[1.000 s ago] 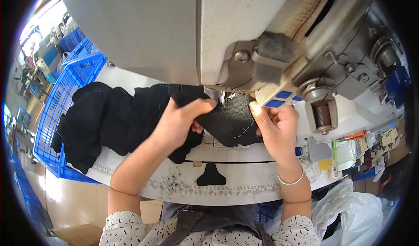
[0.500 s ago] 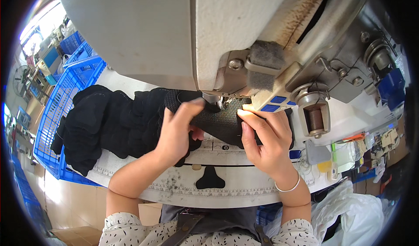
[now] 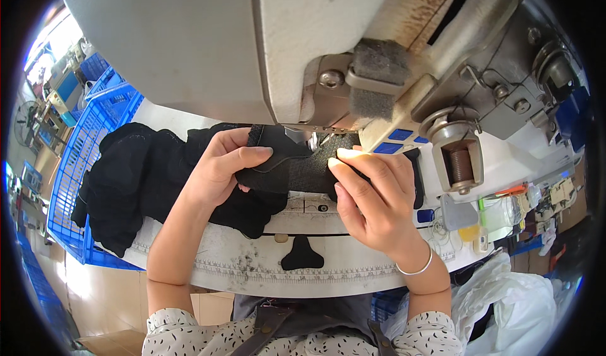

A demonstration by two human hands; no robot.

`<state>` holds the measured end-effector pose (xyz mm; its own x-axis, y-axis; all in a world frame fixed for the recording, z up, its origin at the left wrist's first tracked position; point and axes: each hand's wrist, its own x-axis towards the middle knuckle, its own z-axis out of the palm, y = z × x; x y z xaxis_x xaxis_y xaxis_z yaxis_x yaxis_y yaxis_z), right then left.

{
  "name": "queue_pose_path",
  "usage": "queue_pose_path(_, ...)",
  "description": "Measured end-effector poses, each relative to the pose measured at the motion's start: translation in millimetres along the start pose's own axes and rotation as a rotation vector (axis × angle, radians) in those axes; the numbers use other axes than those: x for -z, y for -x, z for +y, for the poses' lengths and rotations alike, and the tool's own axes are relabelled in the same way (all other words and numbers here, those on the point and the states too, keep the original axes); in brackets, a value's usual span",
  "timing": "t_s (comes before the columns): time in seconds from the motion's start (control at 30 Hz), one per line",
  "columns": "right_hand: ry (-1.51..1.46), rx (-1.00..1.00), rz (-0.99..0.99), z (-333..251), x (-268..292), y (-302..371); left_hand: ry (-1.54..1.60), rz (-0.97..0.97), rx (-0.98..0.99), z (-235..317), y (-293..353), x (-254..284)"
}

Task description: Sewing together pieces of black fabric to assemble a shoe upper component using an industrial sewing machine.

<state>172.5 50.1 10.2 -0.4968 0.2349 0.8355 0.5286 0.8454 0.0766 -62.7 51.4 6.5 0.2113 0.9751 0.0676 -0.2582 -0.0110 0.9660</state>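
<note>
A black fabric piece (image 3: pixel 297 170) with a textured mesh part lies under the needle area of a sewing machine (image 3: pixel 315 142). My left hand (image 3: pixel 224 166) pinches its left part, thumb on top and fingers underneath. On its right side, my right hand (image 3: pixel 372 195) grips the edge between thumb and fingertips, close to the presser foot. To the left of my left hand lies a heap of black fabric pieces (image 3: pixel 136 179), partly hanging over the table's left end. A small three-lobed black piece (image 3: pixel 303 253) rests near the table's front edge.
The machine's pale head (image 3: pixel 177 46) overhangs the far side. A brown thread bobbin (image 3: pixel 459 162) sits at right. Blue plastic baskets (image 3: pixel 66 198) stand left of the white table (image 3: pixel 252 274). White plastic bags (image 3: pixel 505 299) lie at lower right, below small tools.
My left hand has moved left and taken a pinch on the fabric's left part. The fabric has turned slightly and lies flatter. My right hand has shifted a little left, still gripping.
</note>
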Motion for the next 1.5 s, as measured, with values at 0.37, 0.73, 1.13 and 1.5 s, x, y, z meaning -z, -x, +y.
queue_pose_path(0.37, 0.015, -0.064, -0.049, 7.3, 2.1, 2.7, -0.092, 0.012, -0.060, 0.3, 13.2, -11.0)
queue_pose_path(0.73, -0.040, -0.004, 0.019, 11.3, -0.1, 0.5, -0.219, 0.031, -0.030, 2.8, 32.9, -45.4)
queue_pose_path(1.13, -0.022, 0.018, 0.037, 0.1, -2.4, -0.9, -0.001, 0.100, 0.043, 5.3, 16.0, -26.0)
queue_pose_path(1.5, -0.029, 0.001, 0.003, 2.8, -0.4, 1.2, -0.021, 0.083, 0.035, 4.2, 19.7, -30.5)
